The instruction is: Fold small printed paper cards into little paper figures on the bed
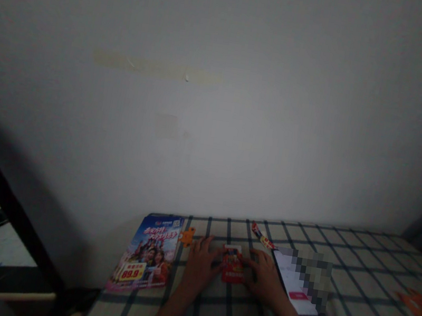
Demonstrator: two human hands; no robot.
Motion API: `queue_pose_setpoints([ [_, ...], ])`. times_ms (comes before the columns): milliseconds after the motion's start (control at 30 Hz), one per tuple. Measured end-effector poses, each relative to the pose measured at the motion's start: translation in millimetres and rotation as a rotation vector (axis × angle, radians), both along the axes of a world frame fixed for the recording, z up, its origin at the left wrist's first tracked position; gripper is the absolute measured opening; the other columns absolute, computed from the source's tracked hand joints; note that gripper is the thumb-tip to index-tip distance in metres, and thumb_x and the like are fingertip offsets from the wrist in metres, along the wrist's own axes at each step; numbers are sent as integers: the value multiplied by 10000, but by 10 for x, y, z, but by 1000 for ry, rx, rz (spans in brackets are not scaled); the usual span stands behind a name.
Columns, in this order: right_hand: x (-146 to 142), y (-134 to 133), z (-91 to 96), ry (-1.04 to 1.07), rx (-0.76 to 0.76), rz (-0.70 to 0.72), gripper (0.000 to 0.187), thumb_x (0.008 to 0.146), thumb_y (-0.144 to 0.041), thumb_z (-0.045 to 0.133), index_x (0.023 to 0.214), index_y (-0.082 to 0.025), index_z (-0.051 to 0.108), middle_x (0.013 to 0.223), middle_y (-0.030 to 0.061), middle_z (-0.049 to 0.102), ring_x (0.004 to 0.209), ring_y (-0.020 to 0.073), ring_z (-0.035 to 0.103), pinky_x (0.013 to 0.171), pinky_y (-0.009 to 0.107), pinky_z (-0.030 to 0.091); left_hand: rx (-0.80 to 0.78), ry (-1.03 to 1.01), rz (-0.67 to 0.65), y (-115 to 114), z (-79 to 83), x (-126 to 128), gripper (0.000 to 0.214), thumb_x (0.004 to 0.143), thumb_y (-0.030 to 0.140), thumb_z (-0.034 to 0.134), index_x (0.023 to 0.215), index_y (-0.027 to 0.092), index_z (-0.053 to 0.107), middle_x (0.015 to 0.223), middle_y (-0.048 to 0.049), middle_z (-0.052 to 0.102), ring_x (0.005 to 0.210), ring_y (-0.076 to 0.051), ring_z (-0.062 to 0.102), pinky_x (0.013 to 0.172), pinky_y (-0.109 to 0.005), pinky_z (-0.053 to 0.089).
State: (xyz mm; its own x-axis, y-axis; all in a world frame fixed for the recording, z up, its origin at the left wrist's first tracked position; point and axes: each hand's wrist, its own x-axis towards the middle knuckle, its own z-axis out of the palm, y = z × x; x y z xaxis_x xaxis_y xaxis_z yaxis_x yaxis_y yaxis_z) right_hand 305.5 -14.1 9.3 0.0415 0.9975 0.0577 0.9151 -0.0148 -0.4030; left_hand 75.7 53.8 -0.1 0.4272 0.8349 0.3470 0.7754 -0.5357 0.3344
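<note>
A small red printed card or packet point(233, 266) with a pale top strip lies on the checked cloth between my hands. My left hand point(202, 262) rests at its left side, fingers spread and thumb side close against the edge. On the opposite side, my right hand point(265, 276) has its fingers stretched toward the right edge, seeming to touch it. Neither hand is visibly wrapped around the card. An orange cut-out shape point(187, 236) lies just beyond my left hand. Beside my right hand is a tablet or phone point(292, 277) with a lit, partly pixelated screen.
A stack of glossy flyers point(149, 255) lies to the left. A red-and-yellow strip point(262, 236) touches the device's top area. Another orange shape point(418, 304) is far right on the checked cloth point(368, 279). A wall point(243, 104) rises behind; a dark post point(7, 200) slants at left.
</note>
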Motion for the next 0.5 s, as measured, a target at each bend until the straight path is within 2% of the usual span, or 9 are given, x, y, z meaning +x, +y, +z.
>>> queue_pose_setpoints([
  [167, 12, -6, -46, 47, 47, -7, 543, 717, -292, 641, 1255, -361, 645, 1442, 48, 484, 1382, 284, 356, 1116, 455, 315, -20, 1, 22, -6, 26, 36, 413, 909, 621, 511, 1246, 435, 660, 1502, -21, 464, 1382, -333, 348, 1170, -553, 227],
  [333, 29, 19, -135, 72, 158, -22, 277, 846, -357, 577, 1059, -302, 745, 1343, 66, 579, 1298, 276, 452, 1087, 440, 357, -31, -8, 49, -20, 45, 87, 406, 905, 616, 520, 1231, 426, 672, 1515, -11, 454, 1395, -325, 343, 1174, -533, 228],
  [500, -41, 62, -178, 31, 242, -79, 240, 892, -313, 555, 993, -295, 772, 1248, 72, 640, 1228, 264, 501, 1049, 409, 390, -62, 49, 45, -17, 52, 85, 468, 880, 646, 541, 1279, 421, 637, 1525, -22, 442, 1412, -343, 325, 1176, -568, 201],
])
